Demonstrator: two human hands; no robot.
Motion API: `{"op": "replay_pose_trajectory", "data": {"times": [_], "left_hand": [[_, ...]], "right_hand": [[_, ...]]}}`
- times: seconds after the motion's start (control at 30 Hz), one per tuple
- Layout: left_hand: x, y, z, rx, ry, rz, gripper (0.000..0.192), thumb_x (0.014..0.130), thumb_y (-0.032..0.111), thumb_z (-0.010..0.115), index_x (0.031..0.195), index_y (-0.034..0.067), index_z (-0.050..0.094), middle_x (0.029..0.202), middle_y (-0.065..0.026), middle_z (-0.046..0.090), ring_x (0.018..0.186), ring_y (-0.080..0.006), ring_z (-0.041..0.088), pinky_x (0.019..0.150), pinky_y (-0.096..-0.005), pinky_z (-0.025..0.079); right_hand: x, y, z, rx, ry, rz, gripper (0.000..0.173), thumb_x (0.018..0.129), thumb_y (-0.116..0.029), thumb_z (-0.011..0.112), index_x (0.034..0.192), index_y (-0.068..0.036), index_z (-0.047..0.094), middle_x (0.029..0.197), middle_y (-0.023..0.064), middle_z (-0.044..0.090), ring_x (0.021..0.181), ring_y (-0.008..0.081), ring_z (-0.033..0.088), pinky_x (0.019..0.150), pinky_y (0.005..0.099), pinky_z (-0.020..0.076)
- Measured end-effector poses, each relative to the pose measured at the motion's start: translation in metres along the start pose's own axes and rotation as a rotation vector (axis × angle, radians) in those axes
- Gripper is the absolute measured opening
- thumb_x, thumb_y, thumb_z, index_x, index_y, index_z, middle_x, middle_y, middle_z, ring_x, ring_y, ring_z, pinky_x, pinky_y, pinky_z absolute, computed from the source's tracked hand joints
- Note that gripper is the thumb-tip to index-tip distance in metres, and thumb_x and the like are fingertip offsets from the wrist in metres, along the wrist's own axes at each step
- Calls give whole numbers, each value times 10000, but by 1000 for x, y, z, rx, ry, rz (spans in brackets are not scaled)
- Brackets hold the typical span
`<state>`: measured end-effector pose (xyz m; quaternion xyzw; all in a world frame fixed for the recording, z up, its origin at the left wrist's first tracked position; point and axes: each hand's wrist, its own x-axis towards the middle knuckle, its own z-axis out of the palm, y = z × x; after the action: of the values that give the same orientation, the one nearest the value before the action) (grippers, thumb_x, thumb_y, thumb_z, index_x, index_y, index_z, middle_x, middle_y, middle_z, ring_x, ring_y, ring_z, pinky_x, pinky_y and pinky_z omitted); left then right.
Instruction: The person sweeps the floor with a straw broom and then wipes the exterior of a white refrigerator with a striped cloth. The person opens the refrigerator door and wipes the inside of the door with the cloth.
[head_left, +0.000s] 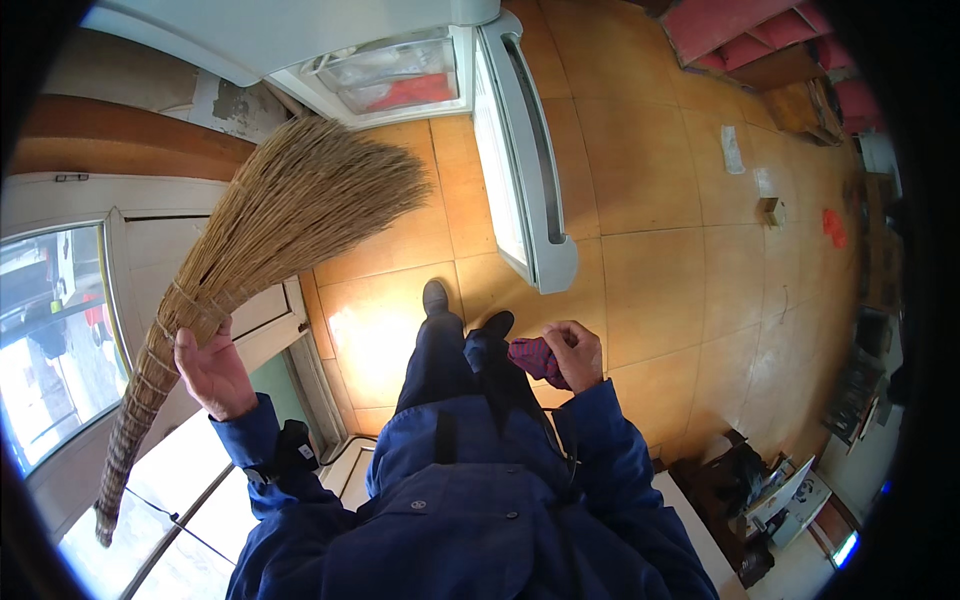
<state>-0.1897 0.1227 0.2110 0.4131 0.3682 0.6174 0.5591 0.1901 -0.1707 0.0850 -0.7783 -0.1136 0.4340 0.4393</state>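
My left hand (217, 371) grips a straw broom (277, 217) just below its bound neck. The broom's bristles fan out towards the upper middle, and its woven handle slants down to the lower left. My right hand (576, 356) is closed on a bunched red and blue patterned cloth (538, 360), held in front of my right leg. Ahead of me a refrigerator's lower door (536, 172) stands ajar. Inside, a clear drawer (397, 79) holds something red.
White door panels with glass (60, 315) stand at the left. On the tiled floor (652, 277) lie a white paper-like piece (731, 150), a small box (771, 213) and a red scrap (834, 228). Pink shelving (750, 37) is at the upper right, cluttered furniture at the lower right.
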Motion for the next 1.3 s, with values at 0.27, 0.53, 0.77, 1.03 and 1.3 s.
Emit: {"op": "replay_pose_trajectory", "data": {"times": [0.27, 0.53, 0.77, 1.03, 1.3], "left_hand": [[-39, -45, -27, -263, 327, -296, 441, 936, 280, 687, 1291, 41, 580, 1257, -144, 650, 1093, -278, 636, 811, -339, 580], [-116, -67, 28, -448, 327, -728, 505, 906, 308, 711, 1345, 96, 575, 1318, -75, 639, 1179, -232, 622, 894, -355, 571], [-168, -75, 47, -468, 298, -783, 547, 922, 339, 704, 1395, 115, 545, 1408, -52, 587, 1262, -222, 576, 955, -363, 545], [-210, 7, 112, 768, -597, -797, 488, 862, 130, 773, 1287, -17, 584, 1151, -175, 699, 996, -301, 713, 781, -383, 586], [-193, -71, 84, 1394, -809, -90, 1052, 692, 171, 837, 1565, 37, 264, 1377, -215, 545, 1183, -406, 590, 938, -488, 496]], "right_hand": [[3, -43, 2, -52, -183, 53, 283, 895, -194, 772, 1090, 3, 712, 858, 56, 714, 769, 99, 662, 727, 259, 537], [-9, -131, 100, 99, -766, 9, 791, 765, -344, 900, 1350, 39, 531, 1241, 156, 642, 1087, 191, 641, 931, 325, 528], [-16, -102, 100, 636, -430, 107, 471, 938, -144, 734, 1331, 11, 527, 1296, 104, 601, 1183, 185, 573, 1012, 346, 490], [-10, -97, 20, 659, -254, 198, 355, 945, -148, 723, 1246, 5, 615, 1207, 73, 647, 1090, 156, 605, 958, 314, 500], [-7, -109, -17, 444, -205, 62, 349, 949, -134, 711, 1248, 18, 615, 1245, 108, 634, 1127, 186, 607, 956, 321, 508]]}}
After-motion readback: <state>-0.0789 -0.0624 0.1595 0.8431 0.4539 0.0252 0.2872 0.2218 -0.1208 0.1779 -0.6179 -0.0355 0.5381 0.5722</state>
